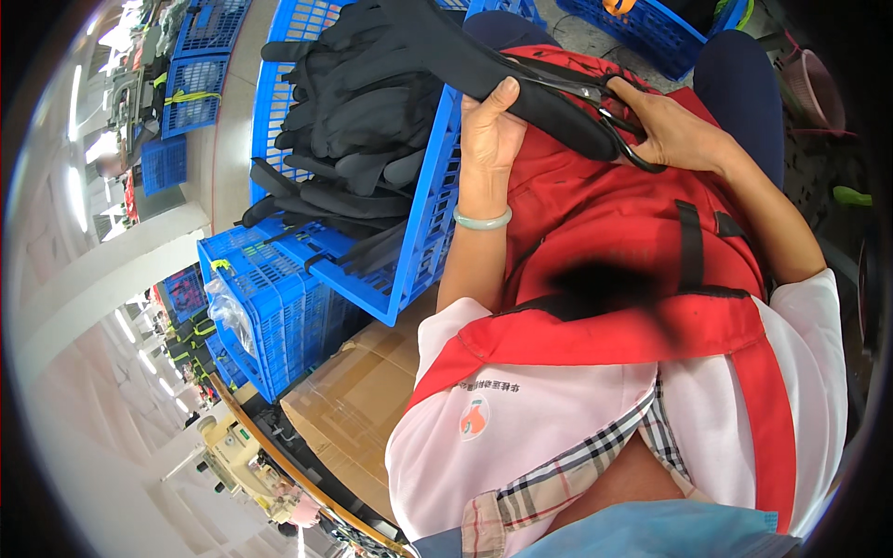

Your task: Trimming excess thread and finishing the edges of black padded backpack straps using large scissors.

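My left hand [491,130] is closed around a long black padded strap [569,123], its thumb pressed on the top side. One rounded end of the strap lies over my lap, and the rest runs to the far left, over a pile of similar black pieces [358,116]. In my right hand [674,130] are scissors [584,90] with dark handles, the fingers in and around the loops. Their blades point left, along the strap's far edge; whether they touch it I cannot tell. A red apron [595,223] covers my lap beneath both hands.
The pile sits in a tilted blue plastic crate [430,200] at my left. Below it are another blue crate [288,298] and a cardboard box [349,400]. More blue crates [642,37] stand ahead, a pink basket [814,88] at far right. A sewing machine [233,451] is at lower left.
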Action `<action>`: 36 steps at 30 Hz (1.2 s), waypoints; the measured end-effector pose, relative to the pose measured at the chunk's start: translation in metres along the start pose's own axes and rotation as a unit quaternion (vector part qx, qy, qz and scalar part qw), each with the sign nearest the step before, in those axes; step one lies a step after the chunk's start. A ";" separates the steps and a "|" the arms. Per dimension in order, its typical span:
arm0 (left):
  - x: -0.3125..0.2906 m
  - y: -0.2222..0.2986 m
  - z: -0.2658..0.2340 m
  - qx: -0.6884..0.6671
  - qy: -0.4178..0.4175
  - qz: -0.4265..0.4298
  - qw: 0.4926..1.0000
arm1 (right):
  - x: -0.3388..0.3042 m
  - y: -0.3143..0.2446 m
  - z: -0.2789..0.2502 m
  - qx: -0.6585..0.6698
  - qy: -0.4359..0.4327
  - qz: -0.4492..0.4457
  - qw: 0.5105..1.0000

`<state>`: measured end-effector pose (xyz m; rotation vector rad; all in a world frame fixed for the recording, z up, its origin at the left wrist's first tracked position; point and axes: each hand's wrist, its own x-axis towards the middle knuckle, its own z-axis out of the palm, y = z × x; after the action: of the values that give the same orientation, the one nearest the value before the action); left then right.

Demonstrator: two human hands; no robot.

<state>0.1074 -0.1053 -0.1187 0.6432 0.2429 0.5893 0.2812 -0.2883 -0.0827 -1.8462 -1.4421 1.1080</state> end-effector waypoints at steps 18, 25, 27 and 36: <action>-0.005 -0.005 0.005 -0.002 0.004 0.002 1.000 | 0.012 -0.008 0.010 -0.023 0.062 -0.042 0.997; 0.007 0.001 0.002 0.013 0.016 -0.003 1.000 | 0.012 -0.001 0.017 -0.036 0.111 -0.060 0.991; 0.005 -0.003 0.005 0.013 0.023 0.002 1.000 | 0.012 -0.008 0.019 -0.045 0.110 -0.039 0.992; 0.005 -0.004 0.003 0.012 0.010 0.004 1.000 | 0.018 -0.013 0.010 0.023 -0.006 0.061 0.998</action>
<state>0.1142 -0.1067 -0.1193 0.6627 0.2657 0.6016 0.2675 -0.2686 -0.0825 -1.9192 -1.3132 1.2034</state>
